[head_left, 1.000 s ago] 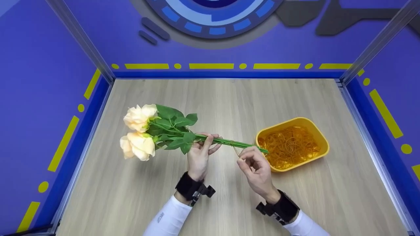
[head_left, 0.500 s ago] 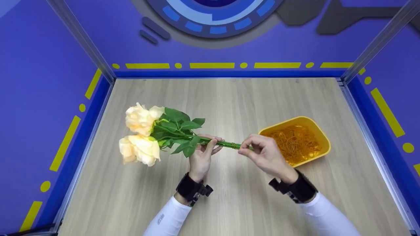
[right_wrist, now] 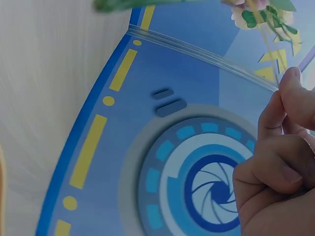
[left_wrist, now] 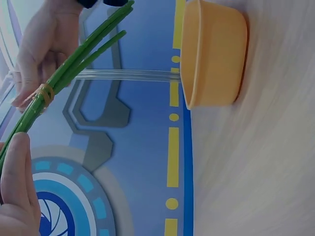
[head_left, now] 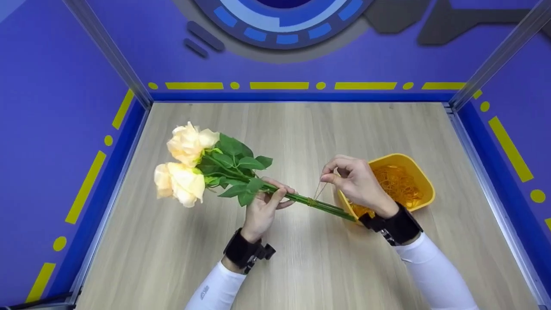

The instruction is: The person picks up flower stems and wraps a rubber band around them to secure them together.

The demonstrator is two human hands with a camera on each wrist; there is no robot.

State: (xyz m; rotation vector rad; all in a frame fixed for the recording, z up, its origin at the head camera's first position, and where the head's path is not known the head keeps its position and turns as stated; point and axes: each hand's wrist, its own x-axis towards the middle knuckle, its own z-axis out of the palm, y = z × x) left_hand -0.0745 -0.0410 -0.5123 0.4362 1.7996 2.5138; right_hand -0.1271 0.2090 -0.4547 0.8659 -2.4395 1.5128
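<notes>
Several cream roses point(head_left: 183, 183) with green leaves lie across my left hand point(head_left: 261, 213), blooms to the left. That hand holds their green stems point(head_left: 333, 209) between thumb and fingers. Wound around the stems, right of the left hand, is a rubber band point(left_wrist: 45, 94). My right hand point(head_left: 357, 183) pinches a loop of this band between thumb and index finger, stretched away on the far side of the stems. In the right wrist view the taut strand point(right_wrist: 266, 42) runs up from the fingertips. The stem ends point right and toward me.
A yellow plastic container point(head_left: 424, 181) filled with tangled rubber bands point(head_left: 398, 185) stands on the wooden table point(head_left: 297, 267), partly behind the right hand. Blue panels point(head_left: 275, 64) enclose the table at the back and sides.
My right hand moved from the near side of the stems, past their ends, to the far side, drawing the band along. The stem ends swung toward me; the left hand kept its grip.
</notes>
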